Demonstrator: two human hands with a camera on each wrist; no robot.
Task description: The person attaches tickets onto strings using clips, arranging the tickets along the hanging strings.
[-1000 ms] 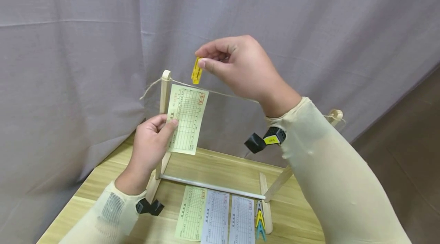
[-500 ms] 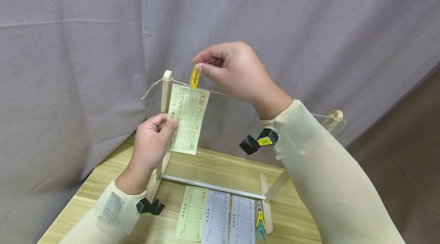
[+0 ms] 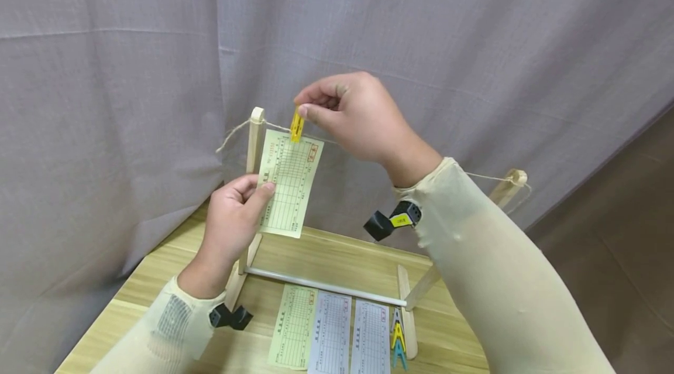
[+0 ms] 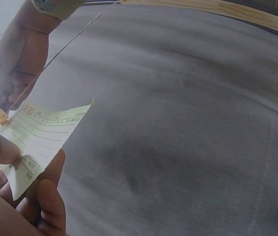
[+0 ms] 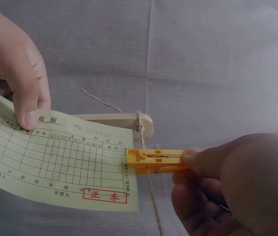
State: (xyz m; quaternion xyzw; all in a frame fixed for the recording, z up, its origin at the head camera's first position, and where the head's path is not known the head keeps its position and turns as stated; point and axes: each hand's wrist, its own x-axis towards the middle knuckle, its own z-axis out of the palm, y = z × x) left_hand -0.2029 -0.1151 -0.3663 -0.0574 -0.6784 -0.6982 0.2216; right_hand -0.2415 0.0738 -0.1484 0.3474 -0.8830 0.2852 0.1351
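My left hand (image 3: 231,222) pinches a pale green receipt slip (image 3: 292,187) by its left edge, thumb in front and fingers behind. The slip's top edge is up at the twine (image 3: 277,126) near the left post. Above it, my right hand (image 3: 363,116) pinches a yellow clothespin (image 3: 296,128) by its handle ends. In the right wrist view the clothespin (image 5: 156,158) lies across the twine (image 5: 151,191), its tips over the edge of the slip (image 5: 65,157). The left wrist view has the slip (image 4: 45,130) between my thumb and fingers.
A wooden frame's left post (image 3: 254,146) and right post (image 3: 508,184) carry the twine. A white rod (image 3: 326,286) joins their feet. On the wooden table (image 3: 131,315) lie a green slip (image 3: 292,327), two bluish slips (image 3: 332,333) and several clothespins (image 3: 398,336). Grey curtain (image 3: 421,23) hangs behind.
My right hand has come down and slightly left, bringing the clothespin from above the twine onto the slip's top edge. The left hand and its slip have barely moved.
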